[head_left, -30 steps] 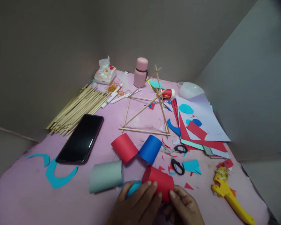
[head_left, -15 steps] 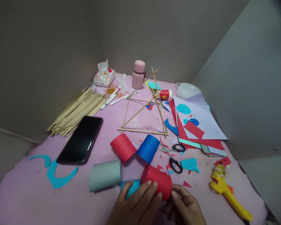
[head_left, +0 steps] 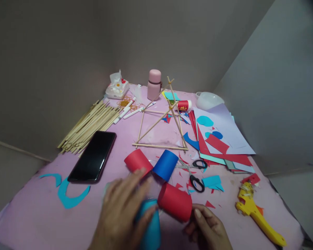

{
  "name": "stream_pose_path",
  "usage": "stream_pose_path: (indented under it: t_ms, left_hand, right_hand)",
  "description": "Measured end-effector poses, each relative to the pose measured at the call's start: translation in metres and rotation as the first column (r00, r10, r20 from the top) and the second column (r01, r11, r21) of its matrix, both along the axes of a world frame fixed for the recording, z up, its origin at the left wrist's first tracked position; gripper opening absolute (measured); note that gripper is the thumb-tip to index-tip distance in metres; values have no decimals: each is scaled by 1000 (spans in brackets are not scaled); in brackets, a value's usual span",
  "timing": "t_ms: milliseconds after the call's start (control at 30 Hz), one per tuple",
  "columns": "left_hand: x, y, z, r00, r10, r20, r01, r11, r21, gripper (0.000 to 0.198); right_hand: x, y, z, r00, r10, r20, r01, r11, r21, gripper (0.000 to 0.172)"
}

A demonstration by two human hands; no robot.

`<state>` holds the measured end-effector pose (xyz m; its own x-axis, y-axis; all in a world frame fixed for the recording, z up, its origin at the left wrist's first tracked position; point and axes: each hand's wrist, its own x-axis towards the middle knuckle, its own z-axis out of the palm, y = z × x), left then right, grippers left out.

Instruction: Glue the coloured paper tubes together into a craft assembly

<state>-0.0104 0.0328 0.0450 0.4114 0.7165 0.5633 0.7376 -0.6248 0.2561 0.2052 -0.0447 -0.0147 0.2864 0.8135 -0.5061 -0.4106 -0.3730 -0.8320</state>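
My right hand (head_left: 207,227) grips the near end of a red paper cylinder (head_left: 175,201) at the pink table's front. My left hand (head_left: 120,211), blurred by motion, is raised with fingers spread over the grey paper cylinder, which it hides. Its thumb side touches a cyan paper cylinder (head_left: 150,224). A second red cylinder (head_left: 137,161) and a blue cylinder (head_left: 165,165) lie just beyond the hands.
Scissors (head_left: 194,175) lie right of the blue cylinder. A stick pyramid frame (head_left: 161,125) stands mid-table. A black phone (head_left: 93,157) and a stick bundle (head_left: 90,125) lie left. Coloured paper sheets (head_left: 221,139) and a yellow glue gun (head_left: 258,213) lie right. A pink bottle (head_left: 154,84) stands behind.
My left hand has lifted off the red cylinder and swung left over the grey one. The cyan cylinder now shows more. My right hand keeps its hold.
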Motion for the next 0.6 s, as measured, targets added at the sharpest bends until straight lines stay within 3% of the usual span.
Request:
stream_pose_path:
  t_ms: [100, 267, 433, 600]
  left_hand:
    - [-15, 32, 19, 987, 114, -110, -131, 978, -164, 61]
    - [-8, 66, 25, 952, 108, -287, -206, 919, -337, 79]
    - [1, 76, 28, 949, -19, -316, -153, 847, -509, 77]
    - [-1, 81, 30, 955, -91, -281, -79, 839, -539, 70]
  right_hand:
    - [-1, 2, 3, 1000, -2, -8, 3, 1000, 4, 49]
    - [-1, 4, 5, 1000, 3, -15, -4, 1000, -10, 50]
    - [-3, 5, 9, 999, -11, -44, 10, 1000, -8, 47]
    - [-2, 6, 10, 998, -6, -62, 4, 999, -35, 48]
